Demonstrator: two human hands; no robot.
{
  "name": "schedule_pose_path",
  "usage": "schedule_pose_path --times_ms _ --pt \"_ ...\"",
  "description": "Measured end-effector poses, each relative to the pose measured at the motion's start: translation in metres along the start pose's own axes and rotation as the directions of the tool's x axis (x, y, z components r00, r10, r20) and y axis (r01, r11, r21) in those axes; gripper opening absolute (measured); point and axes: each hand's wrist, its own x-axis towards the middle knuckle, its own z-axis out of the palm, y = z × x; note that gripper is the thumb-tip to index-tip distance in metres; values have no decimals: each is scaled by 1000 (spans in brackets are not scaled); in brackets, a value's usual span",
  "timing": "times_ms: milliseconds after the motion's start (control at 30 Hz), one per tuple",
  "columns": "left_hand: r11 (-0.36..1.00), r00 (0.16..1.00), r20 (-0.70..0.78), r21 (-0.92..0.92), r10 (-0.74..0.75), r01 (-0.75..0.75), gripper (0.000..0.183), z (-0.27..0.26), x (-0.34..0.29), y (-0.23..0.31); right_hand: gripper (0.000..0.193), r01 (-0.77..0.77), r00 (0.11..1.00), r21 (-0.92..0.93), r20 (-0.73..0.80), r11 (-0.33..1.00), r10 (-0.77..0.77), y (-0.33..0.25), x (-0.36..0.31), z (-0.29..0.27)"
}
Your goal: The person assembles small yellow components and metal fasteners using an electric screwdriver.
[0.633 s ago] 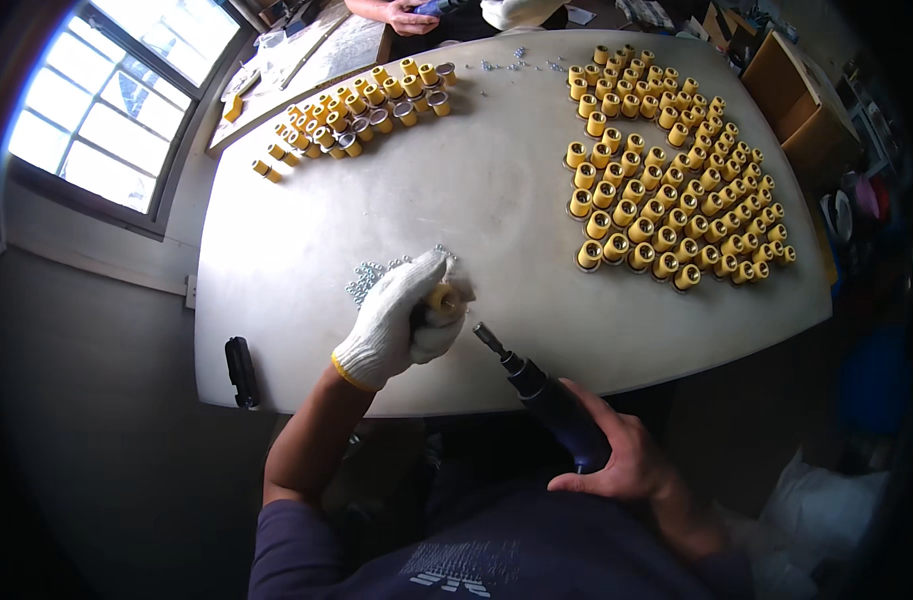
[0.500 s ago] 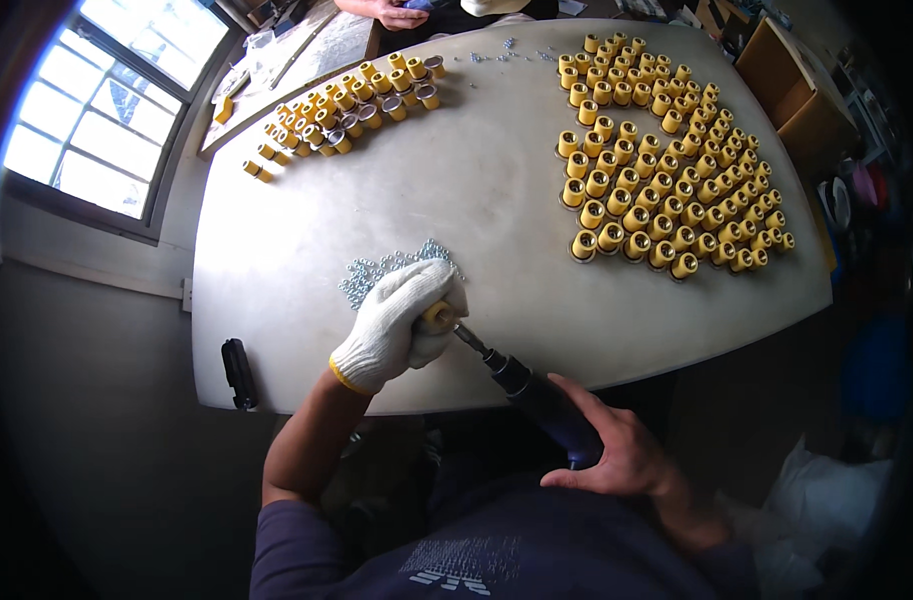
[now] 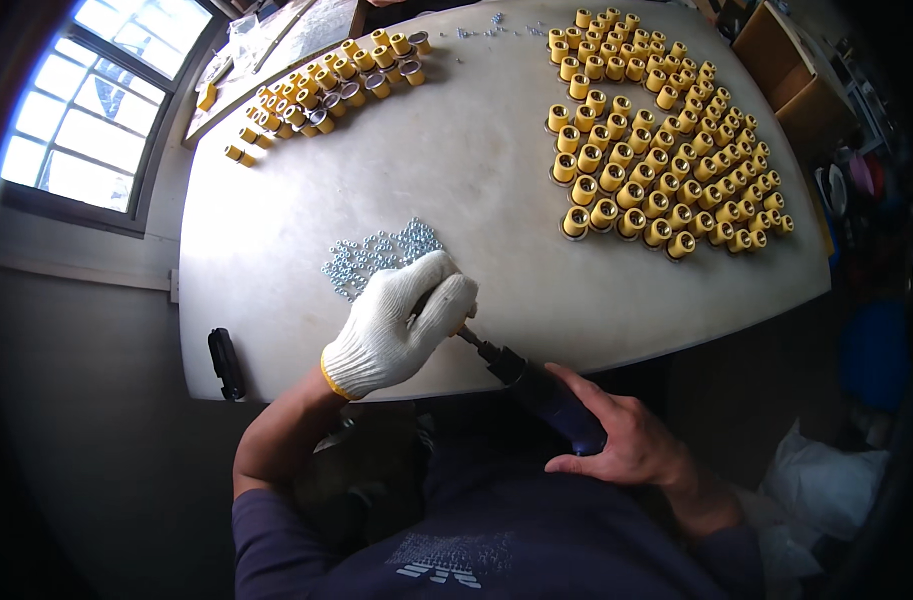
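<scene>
My left hand (image 3: 402, 322), in a white knitted glove with a yellow cuff edge, is closed around a yellow cylindrical fitting, almost wholly hidden by the fingers. Bare, my right hand (image 3: 625, 435) grips a dark power screwdriver (image 3: 552, 400), its thumb and fingers along the body. The metal bit (image 3: 468, 336) points up-left and reaches the fingers of the glove; whether it touches the fitting is hidden. Just beyond the glove, small silvery nuts (image 3: 362, 262) lie in a loose heap on the pale table (image 3: 507, 215).
Many yellow fittings (image 3: 660, 203) stand in rows on the table's right side. Another group (image 3: 327, 88) occupies the far left. Small metal pieces (image 3: 497, 20) are scattered at the far edge. A black elongated object (image 3: 226, 364) lies near left; a cardboard box (image 3: 797, 75) stands beyond the right edge.
My gloved hand has turned, and its fingers now cover the yellow fitting that showed before. The screwdriver stays close to it. The view has shifted slightly; another person's hand at the top has gone.
</scene>
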Motion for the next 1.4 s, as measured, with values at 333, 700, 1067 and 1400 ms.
schedule_pose_path --times_ms 333,700,1067,1400 --pt "988 980 128 -4 155 -156 17 -3 -1 -5 107 -170 970 335 224 927 97 16 -10 -1" --pt "944 927 181 -36 328 -327 13 -10 4 -13 98 -566 823 822 561 -60 -88 32 -12 11" --pt "1000 726 687 5 15 -25 24 -39 58 1 114 -240 935 46 281 970 218 0 -14 -35" --pt "930 983 -30 329 183 -164 30 27 116 -8 116 -309 939 134 201 942 280 15 -30 -33"
